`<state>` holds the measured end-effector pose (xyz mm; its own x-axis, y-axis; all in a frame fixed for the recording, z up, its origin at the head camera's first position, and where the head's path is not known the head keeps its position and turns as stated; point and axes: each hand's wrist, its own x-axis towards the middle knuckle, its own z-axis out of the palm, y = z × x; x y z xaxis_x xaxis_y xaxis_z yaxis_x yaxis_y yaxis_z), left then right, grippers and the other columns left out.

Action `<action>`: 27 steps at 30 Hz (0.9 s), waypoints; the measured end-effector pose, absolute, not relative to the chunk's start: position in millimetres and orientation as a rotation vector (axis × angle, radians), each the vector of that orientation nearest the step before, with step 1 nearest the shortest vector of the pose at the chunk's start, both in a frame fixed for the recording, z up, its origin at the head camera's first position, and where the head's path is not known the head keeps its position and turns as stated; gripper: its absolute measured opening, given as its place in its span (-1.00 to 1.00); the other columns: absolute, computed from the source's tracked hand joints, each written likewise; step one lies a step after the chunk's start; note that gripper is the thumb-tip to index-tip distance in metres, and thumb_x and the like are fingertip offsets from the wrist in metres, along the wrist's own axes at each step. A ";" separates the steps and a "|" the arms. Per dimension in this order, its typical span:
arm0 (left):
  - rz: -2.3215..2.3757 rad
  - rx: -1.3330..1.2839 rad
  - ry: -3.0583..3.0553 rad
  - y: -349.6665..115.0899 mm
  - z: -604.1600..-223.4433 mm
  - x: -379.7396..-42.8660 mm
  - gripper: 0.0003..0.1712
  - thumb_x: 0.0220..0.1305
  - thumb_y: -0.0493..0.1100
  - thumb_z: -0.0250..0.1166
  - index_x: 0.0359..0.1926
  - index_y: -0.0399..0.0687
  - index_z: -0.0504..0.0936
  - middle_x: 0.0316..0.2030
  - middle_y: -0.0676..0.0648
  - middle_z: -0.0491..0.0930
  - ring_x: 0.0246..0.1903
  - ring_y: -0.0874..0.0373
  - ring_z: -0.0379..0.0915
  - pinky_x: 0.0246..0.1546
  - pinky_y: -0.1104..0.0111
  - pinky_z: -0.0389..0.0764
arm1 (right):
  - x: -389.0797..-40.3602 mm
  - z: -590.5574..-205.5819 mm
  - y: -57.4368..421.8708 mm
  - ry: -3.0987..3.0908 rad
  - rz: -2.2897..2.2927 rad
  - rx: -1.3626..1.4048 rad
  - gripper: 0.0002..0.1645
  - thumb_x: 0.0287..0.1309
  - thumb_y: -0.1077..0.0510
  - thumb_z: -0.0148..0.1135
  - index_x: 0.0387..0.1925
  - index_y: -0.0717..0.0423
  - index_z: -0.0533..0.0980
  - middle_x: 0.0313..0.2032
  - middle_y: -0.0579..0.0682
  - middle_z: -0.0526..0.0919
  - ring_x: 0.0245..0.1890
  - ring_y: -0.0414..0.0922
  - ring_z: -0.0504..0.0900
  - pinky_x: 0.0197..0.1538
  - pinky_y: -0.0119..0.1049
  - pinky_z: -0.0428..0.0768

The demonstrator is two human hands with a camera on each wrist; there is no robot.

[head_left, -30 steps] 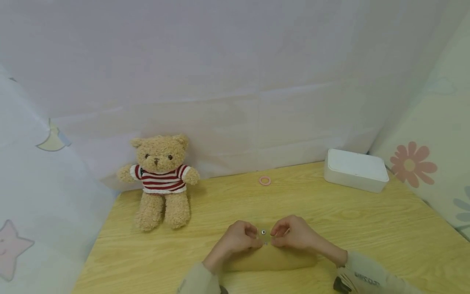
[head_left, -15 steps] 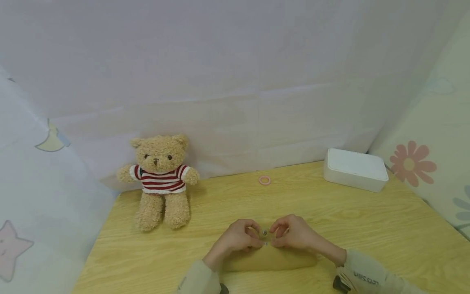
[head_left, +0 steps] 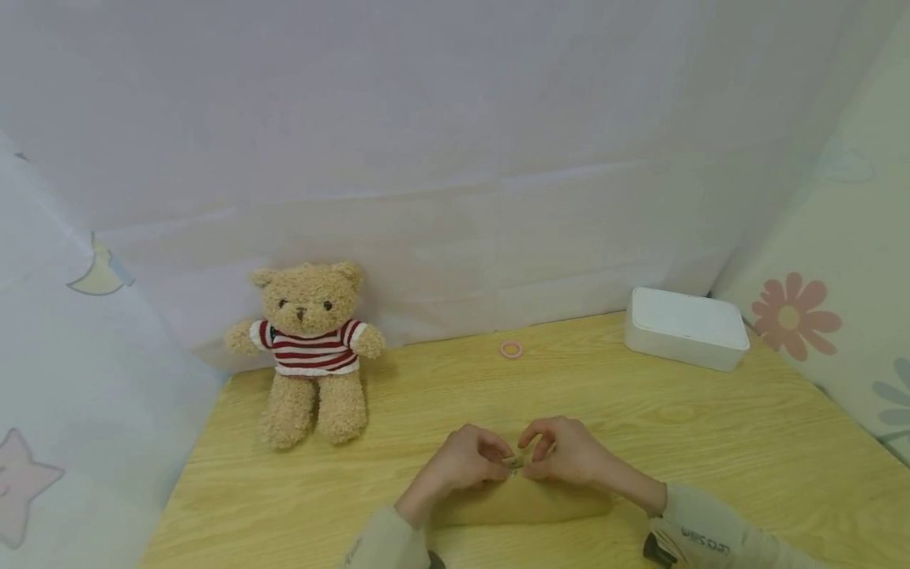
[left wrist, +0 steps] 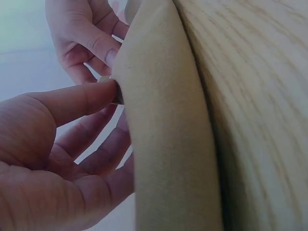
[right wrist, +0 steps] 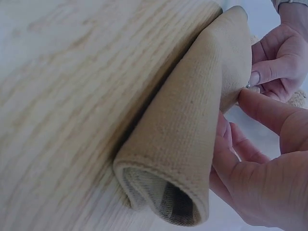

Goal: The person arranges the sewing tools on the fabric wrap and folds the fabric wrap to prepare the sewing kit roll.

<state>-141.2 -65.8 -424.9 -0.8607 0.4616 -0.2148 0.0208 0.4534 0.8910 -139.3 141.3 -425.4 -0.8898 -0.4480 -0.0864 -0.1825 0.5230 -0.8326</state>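
A tan cloth pouch lies on the table in front of the person. At the middle of its far edge are a small metal snap stud and a short tab folding over close to it. My left hand pinches the pouch's edge just left of the snap, thumb on the near side. From the right, my right hand pinches the same edge, its index finger arched above. In the right wrist view, the pouch's hollow end shows. Fingertips partly hide the snap in both wrist views.
A teddy bear in a striped sweater sits at the back left against the pale curtain. A pink ring lies at the back middle of the wooden table. A white box stands at the back right.
The tab's metal snap has tilted and come down toward the stud on the pouch's edge. My fingers have drawn slightly closer together around it; the pouch has stayed in place.
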 end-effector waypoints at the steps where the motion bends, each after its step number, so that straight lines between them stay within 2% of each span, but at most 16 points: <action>1: 1.391 0.416 2.289 -66.5 -426.2 -140.7 -0.82 0.00 -0.37 0.40 -0.30 -0.20 0.70 -0.44 -0.01 0.63 -0.52 0.21 0.46 -0.56 0.39 0.53 | -139.4 -425.5 141.3 2.479 -1.299 -0.532 -0.62 -0.14 0.20 0.50 -0.21 0.18 0.59 -0.49 -0.06 0.59 -0.51 -0.18 0.55 -0.45 -0.34 0.50; 5: 1.409 0.439 2.331 -69.8 -431.6 -140.0 -0.88 0.01 -0.34 0.41 -0.35 -0.16 0.73 -0.42 0.02 0.66 -0.53 0.22 0.47 -0.53 0.39 0.55 | -139.0 -425.8 141.3 2.490 -1.286 -0.554 -0.70 -0.11 0.21 0.47 -0.27 0.17 0.60 -0.50 -0.08 0.60 -0.51 -0.19 0.55 -0.44 -0.36 0.51; 7: 1.400 0.460 2.360 -71.0 -432.9 -140.1 -0.90 0.01 -0.30 0.43 -0.37 -0.12 0.74 -0.42 0.04 0.68 -0.47 0.23 0.49 -0.44 0.35 0.55 | -138.3 -426.1 141.0 2.500 -1.277 -0.567 -0.74 -0.09 0.21 0.46 -0.29 0.15 0.61 -0.49 -0.09 0.60 -0.50 -0.19 0.55 -0.43 -0.36 0.52; 12: 1.347 0.531 2.416 -71.6 -432.5 -139.9 -0.92 0.02 -0.17 0.46 -0.39 -0.02 0.76 -0.37 0.11 0.70 -0.27 0.20 0.53 -0.19 0.18 0.51 | -136.8 -427.3 140.6 2.527 -1.269 -0.622 -0.79 -0.06 0.24 0.43 -0.30 0.12 0.61 -0.44 -0.09 0.60 -0.46 -0.22 0.56 -0.40 -0.39 0.54; 16: 1.359 0.560 2.423 -71.7 -431.3 -138.2 -0.94 0.04 -0.18 0.45 -0.42 -0.04 0.75 -0.39 0.10 0.70 -0.26 0.18 0.54 -0.14 0.06 0.50 | -135.3 -428.6 139.8 2.484 -1.325 -0.710 -0.80 -0.02 0.35 0.37 -0.30 0.12 0.60 -0.34 -0.03 0.60 -0.55 -0.29 0.52 -0.41 -0.43 0.55; 20: 1.408 0.561 2.421 -71.4 -430.0 -135.4 -0.95 0.02 -0.24 0.46 -0.46 -0.08 0.73 -0.45 0.09 0.67 -0.34 0.23 0.52 -0.17 0.13 0.47 | -134.0 -429.0 138.4 2.451 -1.367 -0.754 -0.80 0.00 0.41 0.33 -0.34 0.11 0.60 -0.31 -0.01 0.63 -0.67 -0.32 0.50 -0.45 -0.44 0.56; 27: 1.438 0.572 2.420 -71.7 -427.6 -132.3 -0.92 0.07 -0.18 0.44 -0.47 -0.06 0.70 -0.49 0.09 0.65 -0.42 0.29 0.49 -0.28 0.33 0.46 | -132.0 -426.9 137.8 2.463 -1.383 -0.774 -0.82 -0.01 0.42 0.33 -0.36 0.13 0.61 -0.30 0.01 0.67 -0.63 -0.32 0.54 -0.43 -0.43 0.57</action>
